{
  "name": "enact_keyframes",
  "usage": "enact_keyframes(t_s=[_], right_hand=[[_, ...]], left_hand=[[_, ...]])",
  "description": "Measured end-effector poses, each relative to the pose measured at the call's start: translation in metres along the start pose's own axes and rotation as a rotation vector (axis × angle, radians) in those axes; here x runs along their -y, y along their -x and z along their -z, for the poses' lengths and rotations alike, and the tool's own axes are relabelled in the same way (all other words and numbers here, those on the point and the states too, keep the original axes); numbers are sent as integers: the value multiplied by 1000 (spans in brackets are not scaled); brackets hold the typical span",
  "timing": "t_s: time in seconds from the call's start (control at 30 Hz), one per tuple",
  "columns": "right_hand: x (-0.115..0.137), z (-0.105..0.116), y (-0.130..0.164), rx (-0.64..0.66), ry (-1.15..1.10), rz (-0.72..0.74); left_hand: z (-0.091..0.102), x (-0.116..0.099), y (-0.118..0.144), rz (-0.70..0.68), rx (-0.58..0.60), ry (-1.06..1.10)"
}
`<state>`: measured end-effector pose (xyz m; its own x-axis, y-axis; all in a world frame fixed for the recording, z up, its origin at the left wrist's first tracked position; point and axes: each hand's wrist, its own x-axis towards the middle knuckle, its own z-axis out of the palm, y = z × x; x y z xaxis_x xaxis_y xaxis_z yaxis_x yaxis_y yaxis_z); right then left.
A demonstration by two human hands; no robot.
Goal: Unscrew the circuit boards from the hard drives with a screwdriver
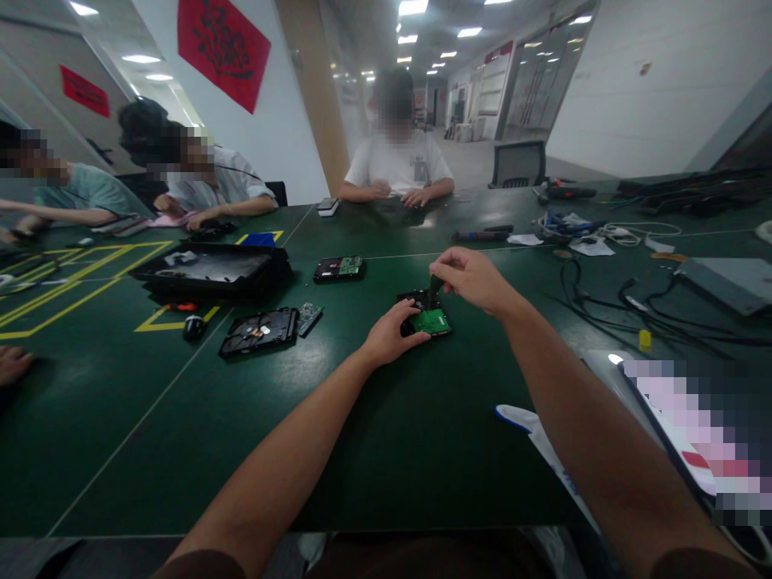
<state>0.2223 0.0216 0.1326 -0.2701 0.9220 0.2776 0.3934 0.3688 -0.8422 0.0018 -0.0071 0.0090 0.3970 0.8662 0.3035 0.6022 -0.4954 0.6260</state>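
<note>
A hard drive with a green circuit board lies on the green table in front of me. My left hand grips its left side, fingers over the top edge and thumb along the near edge. From above, my right hand pinches the dark handle of a screwdriver, which stands nearly upright over the drive. The tip is too small and dark to tell whether it sits in a screw. Left of my hands are a second hard drive, a larger black drive housing and a loose circuit board.
A black tray and a computer mouse are on the left. Black cables, a grey metal box and a glove lie to the right. Across the table sits a person; others sit at the left.
</note>
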Motion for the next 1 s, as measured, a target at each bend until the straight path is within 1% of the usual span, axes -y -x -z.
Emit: enact_keyframes(t_s=[0.2,0.33,0.43,0.5,0.6,0.67,0.9,1.0], right_hand=[[2,-1,1,69,-62,40],[3,-1,1,88,-94,32],[2,-1,1,102,-76,54],[2,0,1,84,-32,62],[2,-1,1,24,8,15],[2,-1,2,13,-5,-8],[6,-1,3,132,-181,14],[4,-2,2,137,-170,35]], left_hand=[[-1,1,-1,-13,-13,-4],[-1,1,-1,-6,-12,-7],[-1,1,-1,9,-10,-8],[-1,0,-1,12,-8,-6],[-1,-1,-1,10,-6,3],[-1,-1,-1,14,-7,7],[-1,0,-2,9,-12,15],[-1,0,-1,7,-12,10]])
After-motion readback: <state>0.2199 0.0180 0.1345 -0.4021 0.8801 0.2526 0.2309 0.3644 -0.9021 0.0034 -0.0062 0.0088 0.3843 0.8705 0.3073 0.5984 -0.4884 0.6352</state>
